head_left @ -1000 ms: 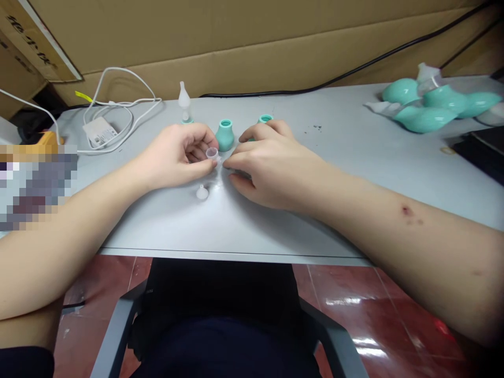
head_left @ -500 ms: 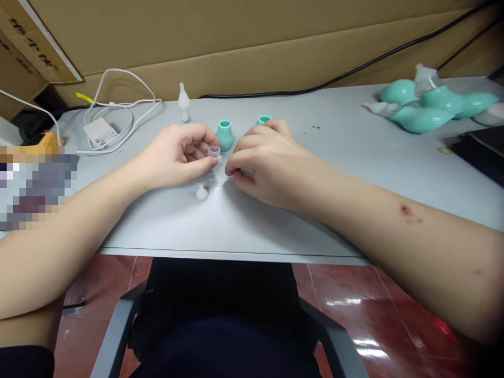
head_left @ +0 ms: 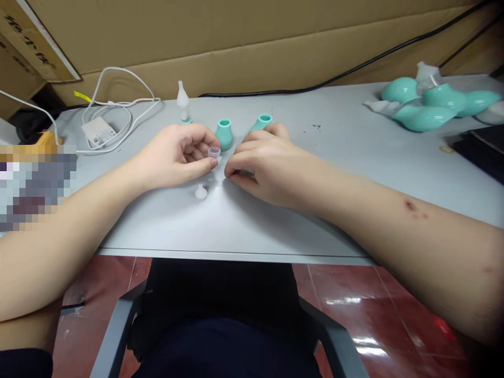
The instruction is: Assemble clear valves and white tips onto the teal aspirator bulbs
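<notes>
Between the thumb and fingers of my left hand [head_left: 183, 155] is a small clear plastic cup [head_left: 214, 152], its round opening facing up. My right hand [head_left: 268, 163] is just right of it, thumb and fingertips pinched together over the table; whatever they hold is hidden. A small white nozzle tip [head_left: 201, 192] rests on the table below my left hand. Behind the hands stands a teal rubber bulb [head_left: 224, 135] with an open neck. A second teal bulb [head_left: 263, 122] is partly covered by my right hand. An aspirator with a clear nozzle [head_left: 183, 102] stands upright behind my left hand.
Several teal bulbs [head_left: 429, 107] with clear nozzles lie at the back right. A white adapter [head_left: 98, 131] with looped cable is at the back left. A black cable [head_left: 283, 93] runs along the cardboard wall [head_left: 236, 37]. A dark flat object [head_left: 482, 152] lies at the right edge.
My right hand has shifted slightly, its fingertips closing nearer together, and more of the second teal bulb shows behind it. My left hand holds the cup in the same place.
</notes>
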### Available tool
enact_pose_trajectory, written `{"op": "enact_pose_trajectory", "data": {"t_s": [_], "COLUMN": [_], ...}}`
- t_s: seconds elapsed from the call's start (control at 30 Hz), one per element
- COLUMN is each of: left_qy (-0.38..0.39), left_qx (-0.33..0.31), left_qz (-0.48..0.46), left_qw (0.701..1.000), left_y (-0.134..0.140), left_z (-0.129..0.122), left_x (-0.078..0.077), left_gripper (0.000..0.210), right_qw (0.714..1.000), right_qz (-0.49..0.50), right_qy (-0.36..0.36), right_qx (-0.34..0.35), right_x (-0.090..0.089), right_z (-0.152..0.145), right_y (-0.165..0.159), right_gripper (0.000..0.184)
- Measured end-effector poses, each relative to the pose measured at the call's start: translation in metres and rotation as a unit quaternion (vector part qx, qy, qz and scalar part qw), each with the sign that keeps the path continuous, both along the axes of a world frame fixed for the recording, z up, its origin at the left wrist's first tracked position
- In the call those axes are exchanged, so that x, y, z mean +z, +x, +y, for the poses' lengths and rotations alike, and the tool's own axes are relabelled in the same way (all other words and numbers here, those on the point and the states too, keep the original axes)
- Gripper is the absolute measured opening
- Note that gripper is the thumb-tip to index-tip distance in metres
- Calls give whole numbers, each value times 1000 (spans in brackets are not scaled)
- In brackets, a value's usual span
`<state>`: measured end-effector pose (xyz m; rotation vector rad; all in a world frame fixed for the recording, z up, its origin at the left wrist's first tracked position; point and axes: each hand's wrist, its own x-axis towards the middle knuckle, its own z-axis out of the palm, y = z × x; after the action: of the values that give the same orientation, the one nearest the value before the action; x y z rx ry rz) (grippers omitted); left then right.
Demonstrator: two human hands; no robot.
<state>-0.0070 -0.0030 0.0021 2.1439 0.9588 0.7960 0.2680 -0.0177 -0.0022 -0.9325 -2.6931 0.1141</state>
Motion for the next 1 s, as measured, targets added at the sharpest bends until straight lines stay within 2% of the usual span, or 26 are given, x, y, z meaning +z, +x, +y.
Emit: {"op": "enact_pose_trajectory", "data": {"t_s": [0.1, 0.2, 0.3, 0.4, 0.7, 0.9, 1.0], "left_qy": [9, 14, -6, -29, -70, -64, -73], "left_qx": [-2, -7, -10, -19, -44, -36, -36], "left_qz": [-7, -21, -22, -32, -56, -40, -49], "left_qw": [1000, 1000, 1000, 999, 995, 997, 995], "left_y": [-1, -2, -1, 1, 8, 7, 7], "left_z": [1, 2, 1, -3, -10, -9, -8], "left_x": [-2, -5, -5, -1, 5, 6, 7], "left_gripper": [23, 27, 27, 27, 22, 31, 32], "right_qw": [999, 993, 977, 963, 948, 944, 939], "right_qz": [19, 111, 198, 244, 286, 297, 303], "right_qy": [-26, -27, -63, -100, -137, -146, -164], "right_qx": [-40, -29, -38, -52, -4, -16, -12], "right_x": [9, 14, 15, 13, 9, 12, 13], "right_z": [-3, -4, -4, -2, 1, 0, 0], "right_y": [1, 7, 12, 12, 10, 10, 9], "right_gripper": [27, 22, 20, 18, 18, 28, 21]}}
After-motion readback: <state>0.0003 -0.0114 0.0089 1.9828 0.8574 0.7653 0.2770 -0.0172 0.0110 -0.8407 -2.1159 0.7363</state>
